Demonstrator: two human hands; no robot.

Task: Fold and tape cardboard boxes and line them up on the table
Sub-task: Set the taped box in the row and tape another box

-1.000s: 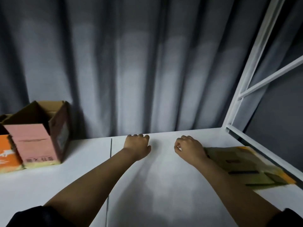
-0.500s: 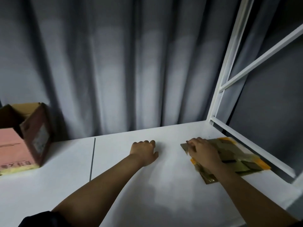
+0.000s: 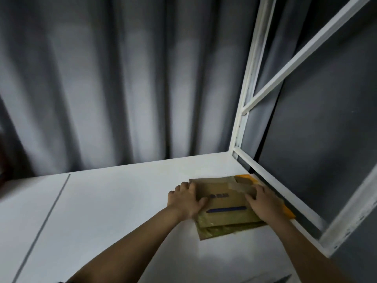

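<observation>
My two forearms are bare up to my left hand (image 3: pixel 184 202) and my right hand (image 3: pixel 263 203). Far back from my fingers, near the left elbow, shows a small edge of dark sleeve (image 3: pixel 61 282).

tabletop (image 3: pixel 122 201): plain white, one thin grey seam line
flattened cardboard boxes (image 3: pixel 222 203): brown, blue bar and blue print on top; orange edges toward the frame
frame (image 3: pixel 285 193): white, beside the boxes
curtain (image 3: pixel 122 88): grey, vertical folds, behind the tabletop
</observation>
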